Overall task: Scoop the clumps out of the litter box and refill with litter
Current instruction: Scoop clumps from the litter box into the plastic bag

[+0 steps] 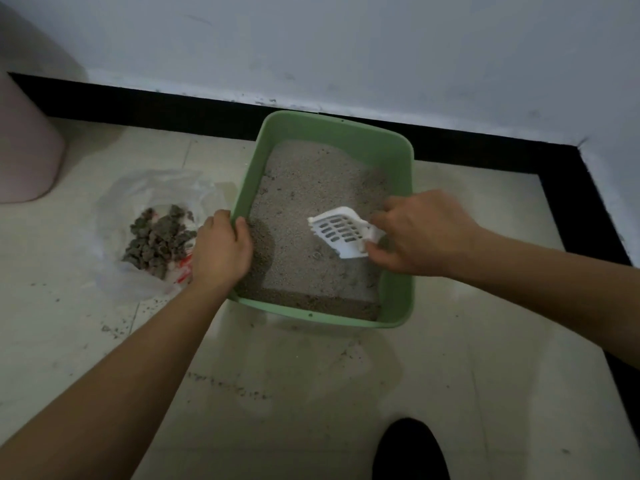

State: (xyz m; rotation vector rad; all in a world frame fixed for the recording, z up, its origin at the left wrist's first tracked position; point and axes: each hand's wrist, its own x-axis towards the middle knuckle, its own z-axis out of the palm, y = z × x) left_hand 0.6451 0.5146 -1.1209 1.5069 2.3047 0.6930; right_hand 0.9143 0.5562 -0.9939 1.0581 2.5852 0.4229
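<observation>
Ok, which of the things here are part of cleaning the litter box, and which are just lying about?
For the job: litter box, litter, scoop held by the right hand, left hand gripping the box's rim, plastic bag holding the clumps.
Lying about: pink container at the left, spilled grains on the floor.

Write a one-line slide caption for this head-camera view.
Left hand grips the green litter box rim; right hand holds a white scoop inside it; clumps lie on a plastic bag.
</observation>
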